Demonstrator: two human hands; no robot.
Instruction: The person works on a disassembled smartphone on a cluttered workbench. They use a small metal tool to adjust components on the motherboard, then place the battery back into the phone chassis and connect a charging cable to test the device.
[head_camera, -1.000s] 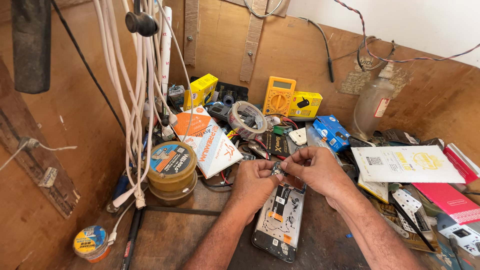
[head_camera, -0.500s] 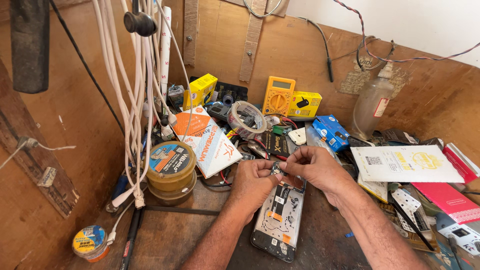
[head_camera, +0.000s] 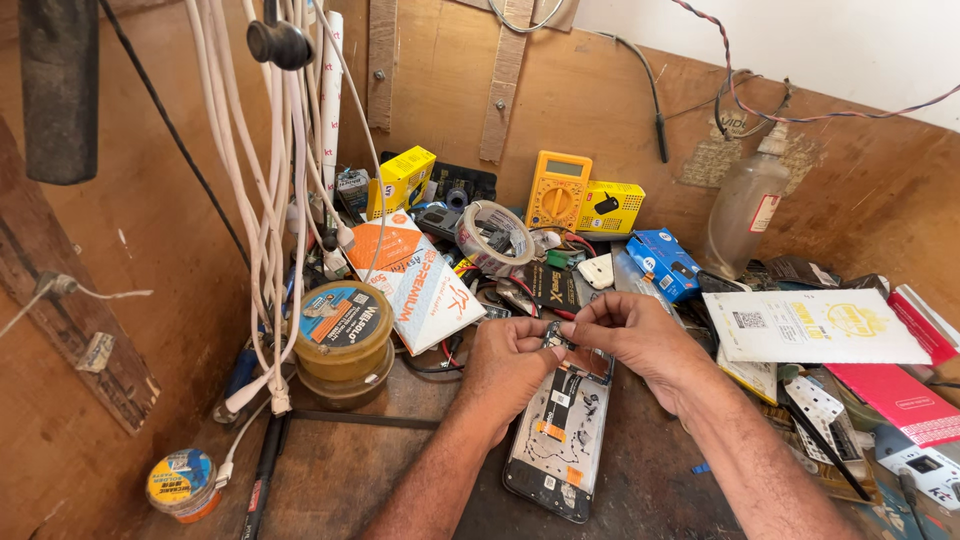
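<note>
An opened phone (head_camera: 562, 440) with its back off lies on the wooden bench, its circuit boards showing. My left hand (head_camera: 508, 362) and my right hand (head_camera: 632, 338) meet just above the phone's top end. The fingertips of both hands pinch a tiny part between them; the part is too small to make out. My forearms come in from the bottom edge.
Stacked round tins (head_camera: 343, 338) stand to the left under hanging white cables (head_camera: 270, 200). A tape roll (head_camera: 494, 236), a yellow multimeter (head_camera: 558, 190), small boxes, a plastic bottle (head_camera: 744, 208) and white and red packets (head_camera: 818, 326) crowd the back and right.
Both hands stay pinched together over the phone's top end; the fingers shift only slightly. Nothing else moves.
</note>
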